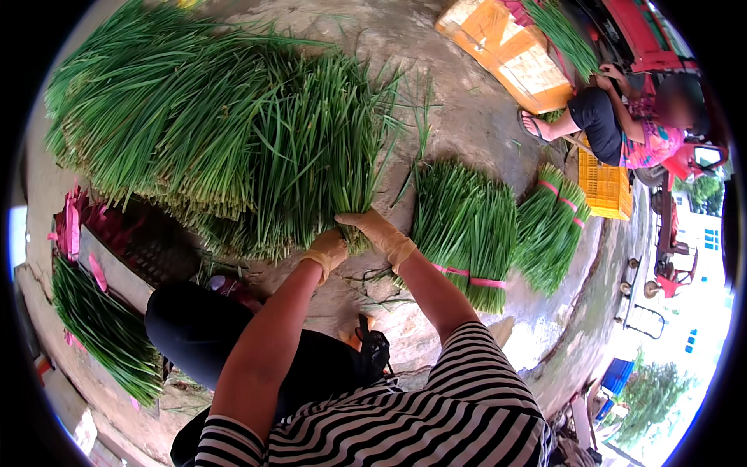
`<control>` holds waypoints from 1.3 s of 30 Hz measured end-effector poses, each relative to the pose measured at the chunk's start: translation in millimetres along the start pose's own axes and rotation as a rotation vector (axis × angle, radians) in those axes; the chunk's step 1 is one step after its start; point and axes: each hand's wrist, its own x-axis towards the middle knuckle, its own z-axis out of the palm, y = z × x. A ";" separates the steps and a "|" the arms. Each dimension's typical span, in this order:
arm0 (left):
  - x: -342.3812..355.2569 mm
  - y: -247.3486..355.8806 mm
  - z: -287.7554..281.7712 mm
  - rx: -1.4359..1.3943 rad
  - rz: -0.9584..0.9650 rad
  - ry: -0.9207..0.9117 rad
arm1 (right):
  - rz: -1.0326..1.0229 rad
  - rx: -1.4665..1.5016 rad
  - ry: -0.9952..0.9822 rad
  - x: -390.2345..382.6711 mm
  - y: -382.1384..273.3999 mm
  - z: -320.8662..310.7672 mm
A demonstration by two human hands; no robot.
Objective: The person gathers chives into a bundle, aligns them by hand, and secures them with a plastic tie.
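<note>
Both my hands wear tan gloves and are at the cut ends of a big heap of long green chives (pixel 187 109), where loose stalks stand out at its right side. My left hand (pixel 329 247) is closed on stalks at the lower edge of the heap. My right hand (pixel 372 228) reaches across the same stalks just above it, its fingers wrapped on them, partly hidden. Right of my hands lie chive bundles (pixel 459 226) with pink bands, and another banded bundle (pixel 552 226) beside them.
Dark chives (pixel 101 327) lie on a grey board with pink strips (pixel 74 218) at left. At upper right a person (pixel 622 124) sits holding chives beside a taped foam box (pixel 506 54) and yellow crate (pixel 603 191). Red vehicles (pixel 677 272) stand beyond on the concrete floor (pixel 545 342).
</note>
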 end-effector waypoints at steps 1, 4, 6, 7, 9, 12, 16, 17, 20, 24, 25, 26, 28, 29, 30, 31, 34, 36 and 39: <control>-0.2 0.1 -0.2 -0.048 -0.051 0.006 | 0.066 0.071 -0.009 -2.5 -3.2 1.9; 1.9 -13.4 10.2 0.064 0.041 0.034 | 0.136 0.211 -0.012 -6.7 -5.8 7.8; -1.7 -6.0 8.9 0.059 -0.006 0.047 | 0.018 0.212 0.020 1.1 8.5 8.4; 4.4 -15.5 14.1 0.059 0.068 0.055 | 0.001 0.220 0.038 3.1 11.6 5.2; 14.4 -37.9 19.5 -0.184 0.085 0.045 | -0.030 0.234 0.074 5.4 15.8 -1.0; 17.4 -50.0 12.1 -1.374 -0.389 -0.013 | 0.036 0.260 0.006 5.3 17.4 -14.2; 5.6 -28.4 -7.7 -1.220 -0.593 -0.073 | 0.061 0.306 0.031 -2.6 15.3 -11.6; 5.0 -25.9 -9.2 -1.215 -0.626 -0.080 | 0.049 0.311 0.038 -3.5 13.4 -9.2; 13.2 -37.2 -0.7 -1.358 -0.644 -0.247 | 0.086 0.409 0.049 -7.9 12.1 -5.5; 23.6 -61.6 16.2 -1.481 -0.588 -0.316 | 0.205 0.483 -0.007 -38.1 -32.6 10.5; 17.2 -40.0 8.8 -1.397 -0.620 -0.208 | 0.250 0.513 -0.007 -43.6 -38.4 12.1; 13.5 -35.3 5.6 -1.355 -0.573 -0.220 | 0.219 0.516 0.001 -41.6 -31.4 7.0; 9.6 -32.0 3.7 -1.274 -0.482 -0.243 | 0.161 0.520 0.017 -28.2 -10.7 -6.1; 9.8 -28.8 4.7 -1.238 -0.489 -0.231 | 0.177 0.494 0.024 -24.1 -5.4 -12.5; 11.4 -26.5 5.8 -1.201 -0.495 -0.221 | 0.190 0.469 0.030 -22.7 -8.6 -12.4; 12.1 -25.6 5.8 -1.162 -0.502 -0.212 | 0.203 0.445 0.038 -21.1 -10.5 -10.7; 16.8 -32.0 8.6 -0.125 0.099 -0.096 | 0.162 0.358 0.049 -21.7 -11.7 -4.3; 21.3 -32.0 26.4 -0.120 0.039 0.076 | 0.081 0.297 0.063 -18.7 -5.6 1.2; 26.1 -25.0 37.0 0.143 -0.073 0.057 | 0.019 0.235 0.082 -11.4 4.5 4.7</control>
